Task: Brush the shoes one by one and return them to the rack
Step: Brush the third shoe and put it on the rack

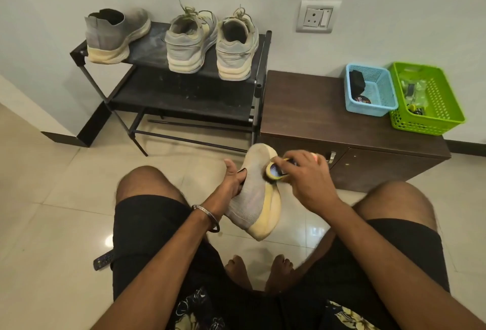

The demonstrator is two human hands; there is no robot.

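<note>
You sit over glossy tiled floor (52, 198) facing a pale wall. The rack (184, 88), upper centre, carries three grey shoes on its top shelf; bare floor lies open at lower left. The wooden desk (315, 109), just right of the rack, holds a blue basket (378, 109) with dark items and a green basket (447, 109) with small clutter. Your left hand (234, 174) grips the grey shoe (252, 198) at centre; your right hand (307, 177) clasps the brush (273, 172) against it

Held shoe (252, 195): grey knit, yellowed sole. Brush (274, 172): yellow rim. Rack (184, 93): black. Cabinet (315, 114): dark brown. Far-right baskets: blue (378, 101), green (431, 119). Shorts (147, 224): black.
</note>
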